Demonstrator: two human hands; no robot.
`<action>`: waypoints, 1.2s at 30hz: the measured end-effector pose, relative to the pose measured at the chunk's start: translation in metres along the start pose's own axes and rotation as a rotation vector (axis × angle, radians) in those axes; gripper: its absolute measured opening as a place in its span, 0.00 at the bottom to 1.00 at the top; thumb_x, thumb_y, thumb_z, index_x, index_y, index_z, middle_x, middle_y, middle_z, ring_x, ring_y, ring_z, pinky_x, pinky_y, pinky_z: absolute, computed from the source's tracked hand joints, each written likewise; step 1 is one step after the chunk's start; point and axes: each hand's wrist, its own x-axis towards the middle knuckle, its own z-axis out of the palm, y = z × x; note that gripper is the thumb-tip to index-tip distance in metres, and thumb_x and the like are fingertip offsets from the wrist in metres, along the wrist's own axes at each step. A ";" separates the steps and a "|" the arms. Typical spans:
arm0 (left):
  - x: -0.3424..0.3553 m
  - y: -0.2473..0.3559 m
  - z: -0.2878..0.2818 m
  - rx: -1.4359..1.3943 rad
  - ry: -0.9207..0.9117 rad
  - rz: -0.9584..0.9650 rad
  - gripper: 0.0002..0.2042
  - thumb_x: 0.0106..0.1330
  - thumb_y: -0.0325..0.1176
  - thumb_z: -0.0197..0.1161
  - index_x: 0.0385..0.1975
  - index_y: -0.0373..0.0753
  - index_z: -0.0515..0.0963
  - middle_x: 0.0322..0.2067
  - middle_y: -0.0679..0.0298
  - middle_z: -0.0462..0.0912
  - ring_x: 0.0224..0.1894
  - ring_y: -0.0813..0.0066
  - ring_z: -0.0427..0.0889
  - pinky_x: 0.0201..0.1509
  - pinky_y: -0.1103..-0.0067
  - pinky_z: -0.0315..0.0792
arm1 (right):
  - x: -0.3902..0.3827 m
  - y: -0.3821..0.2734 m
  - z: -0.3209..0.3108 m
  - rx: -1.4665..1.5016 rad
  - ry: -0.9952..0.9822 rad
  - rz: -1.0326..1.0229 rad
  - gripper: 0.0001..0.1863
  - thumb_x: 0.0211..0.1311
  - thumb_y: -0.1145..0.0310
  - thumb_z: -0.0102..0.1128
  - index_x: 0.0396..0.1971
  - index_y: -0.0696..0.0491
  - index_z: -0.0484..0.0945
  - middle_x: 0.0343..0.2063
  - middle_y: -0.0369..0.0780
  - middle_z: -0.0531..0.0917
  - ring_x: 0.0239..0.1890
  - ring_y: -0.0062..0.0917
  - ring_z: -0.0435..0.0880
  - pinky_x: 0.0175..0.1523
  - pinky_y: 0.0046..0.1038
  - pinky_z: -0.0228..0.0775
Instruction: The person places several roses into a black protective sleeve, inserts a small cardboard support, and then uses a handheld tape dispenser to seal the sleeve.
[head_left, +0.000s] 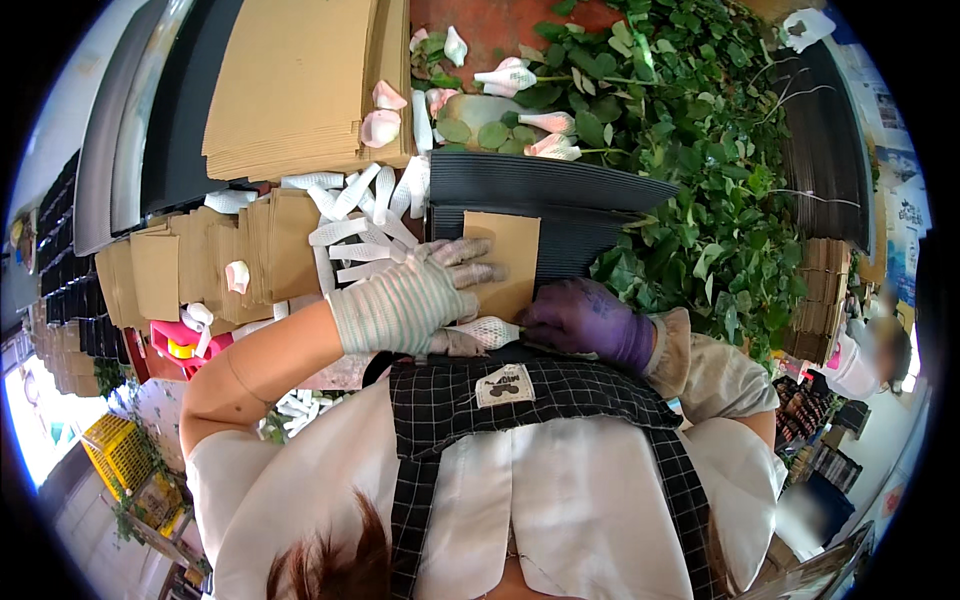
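While stacks of flat brown cardboard are lying at far left and top, loose white foam net sleeves are piling beside them on the table. Left hand, in a striped knit glove, is lying flat with fingers spread, pressing on a small brown cardboard sheet. That sheet is resting against a stack of black corrugated sheets. A white foam sleeve is sitting between both hands, just above the checked apron. Right hand, in a purple glove, is pinching the sleeve's end, fingers pressed together. Green leafy rose stems are heaping at right.
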 end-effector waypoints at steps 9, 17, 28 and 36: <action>-0.016 -0.006 -0.012 -0.046 -0.226 -0.062 0.12 0.46 0.42 0.65 0.24 0.40 0.77 0.40 0.63 0.72 0.48 0.63 0.68 0.47 0.66 0.67 | 0.003 0.006 0.003 0.028 -0.055 -0.021 0.09 0.50 0.64 0.65 0.32 0.49 0.79 0.24 0.38 0.77 0.27 0.34 0.79 0.31 0.33 0.72; -0.083 -0.029 -0.028 -0.382 -0.041 -0.656 0.12 0.49 0.38 0.69 0.21 0.37 0.77 0.24 0.62 0.78 0.30 0.68 0.76 0.39 0.73 0.70 | 0.004 0.000 0.002 -0.014 -0.031 -0.004 0.09 0.47 0.65 0.66 0.30 0.48 0.79 0.26 0.39 0.78 0.29 0.35 0.79 0.33 0.35 0.71; -0.036 0.009 0.042 -1.010 0.167 -0.913 0.18 0.54 0.39 0.70 0.19 0.34 0.69 0.14 0.62 0.75 0.13 0.77 0.77 0.14 0.80 0.72 | -0.003 -0.029 -0.015 -0.363 0.078 -0.052 0.07 0.44 0.64 0.65 0.26 0.46 0.79 0.48 0.41 0.72 0.56 0.37 0.68 0.64 0.45 0.52; -0.034 0.006 0.051 -0.906 0.128 -0.892 0.21 0.55 0.46 0.68 0.19 0.33 0.69 0.14 0.61 0.76 0.13 0.77 0.78 0.15 0.80 0.71 | -0.008 -0.019 -0.012 -0.369 0.045 -0.039 0.08 0.45 0.64 0.64 0.28 0.46 0.79 0.55 0.39 0.71 0.61 0.34 0.65 0.67 0.44 0.49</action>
